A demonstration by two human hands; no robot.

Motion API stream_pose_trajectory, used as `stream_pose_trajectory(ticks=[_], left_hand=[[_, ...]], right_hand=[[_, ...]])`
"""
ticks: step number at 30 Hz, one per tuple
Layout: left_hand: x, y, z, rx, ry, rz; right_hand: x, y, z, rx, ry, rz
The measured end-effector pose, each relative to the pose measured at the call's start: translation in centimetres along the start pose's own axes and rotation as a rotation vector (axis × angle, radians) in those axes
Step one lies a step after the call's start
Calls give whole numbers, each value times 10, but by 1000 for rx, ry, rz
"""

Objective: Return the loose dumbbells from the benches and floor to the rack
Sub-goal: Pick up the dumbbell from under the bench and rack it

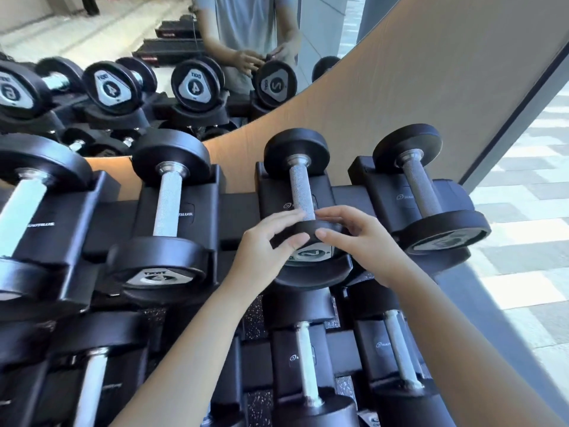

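Setting: a gym, free-weights corner.

Evidence:
- A tiered black rack (pixel 238 211) has moulded cradles (pixel 197 192), each seating one of the dumbbells (pixel 168 208), which have round black heads and knurled metal handles.
- The end caps (pixel 160 277) carry weight numbers. A 4 reads on one, and 4 and 5 show in the wall mirror (pixel 77 29) behind the rack.
- The mirror also shows low black machine decks (pixel 172 47), likely treadmills, on a pale floor.
- Black speckled rubber flooring (pixel 254 322) lies under the rack.
- A wood-grain wall panel (pixel 431 72) adjoins the mirror.
- Brand lettering is printed on the cradles.
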State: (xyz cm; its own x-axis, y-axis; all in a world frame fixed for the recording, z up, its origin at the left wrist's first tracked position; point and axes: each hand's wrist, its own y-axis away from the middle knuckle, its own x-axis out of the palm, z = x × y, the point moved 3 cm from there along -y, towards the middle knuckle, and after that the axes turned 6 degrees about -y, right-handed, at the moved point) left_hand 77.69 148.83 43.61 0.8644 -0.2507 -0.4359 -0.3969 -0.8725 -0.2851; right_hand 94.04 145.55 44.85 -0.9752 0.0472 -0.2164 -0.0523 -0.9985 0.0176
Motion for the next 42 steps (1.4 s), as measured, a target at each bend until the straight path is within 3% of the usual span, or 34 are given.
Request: stream_pose_trajectory(ticks=[10, 15, 22, 27, 34, 42], left_hand=[[3, 15, -3, 60, -193, -103], [2, 11, -2, 39, -175, -121], [0, 10, -2, 16, -243, -134], [3, 4, -11, 57, -338, -91], [0, 10, -6, -14, -245, -140], [-13, -16, -30, 141, -617, 83]], right_hand=[[1, 17, -16, -80, 127, -128], [-1, 18, -28, -32, -70, -190], [-4, 12, -32, -25, -59, -182], [-8, 14, -36, -23, -200, -156], [-4, 11, -31, -55, -130, -147], [18, 13, -49, 18, -431, -221]])
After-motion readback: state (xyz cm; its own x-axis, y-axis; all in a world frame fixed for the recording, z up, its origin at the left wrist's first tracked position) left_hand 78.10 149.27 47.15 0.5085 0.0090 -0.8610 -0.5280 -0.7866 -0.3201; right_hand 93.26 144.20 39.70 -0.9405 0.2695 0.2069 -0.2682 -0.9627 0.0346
